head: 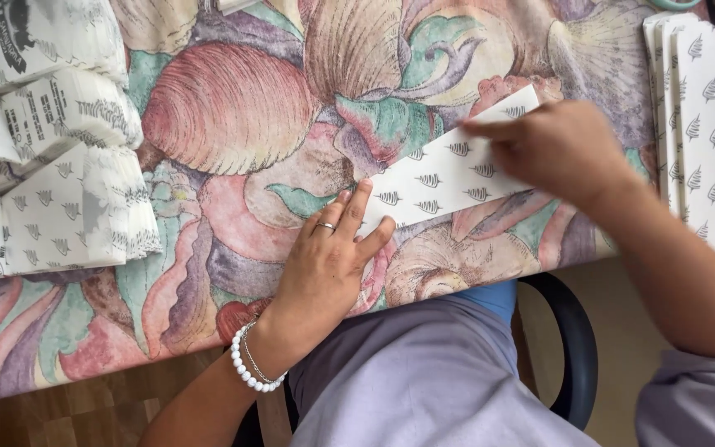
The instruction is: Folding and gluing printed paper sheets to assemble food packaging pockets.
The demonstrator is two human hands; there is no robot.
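Note:
A long white paper strip (444, 175) printed with small grey leaf marks lies slanted on a table under a cloth (233, 116) with large shell patterns. My left hand (328, 261), with a ring and a white bead bracelet, lies flat with its fingertips pressing the strip's near left end. My right hand (552, 149) presses down on the strip's far right part, fingers together and pointing left. Neither hand grips the paper; both hold it flat.
Piles of folded white paper pieces (51, 157) with the same leaf print sit at the left. A stack of flat printed sheets (705, 124) lies at the right edge. My lap and a dark chair arm (577, 339) show below the table edge.

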